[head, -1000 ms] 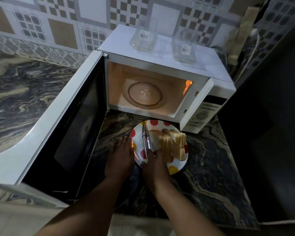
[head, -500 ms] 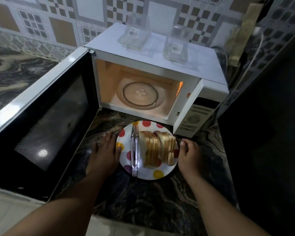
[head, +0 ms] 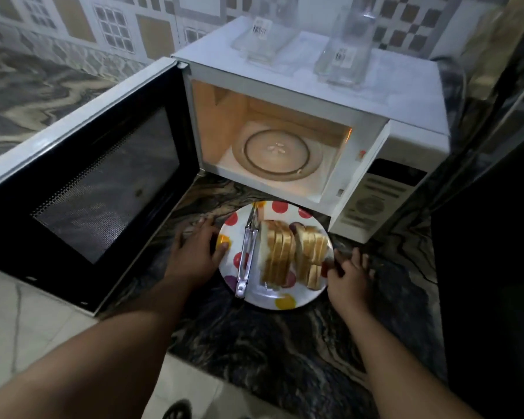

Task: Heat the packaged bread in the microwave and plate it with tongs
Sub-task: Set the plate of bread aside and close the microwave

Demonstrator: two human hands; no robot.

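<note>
A dark marbled stone counter (head: 270, 343) runs under patterned wall tiles, and on it stands a white microwave (head: 315, 95) with its door (head: 97, 179) swung wide to the left of the lit cavity. Inside the microwave the glass turntable (head: 277, 154) sits bare. On the microwave's top stand two clear plastic containers (head: 342, 52) with barcode labels. Just in front of the microwave lies my polka-dot plate (head: 285, 302), carrying bread slices (head: 291, 255) stood on edge in two rows, with metal tongs (head: 248, 252) lying beside them on the door side. My left hand (head: 194, 255) touches the plate's rim with spread, relaxed fingers; my right hand (head: 350, 276) touches the opposite rim, fingers loosely splayed, gripping nothing.
</note>
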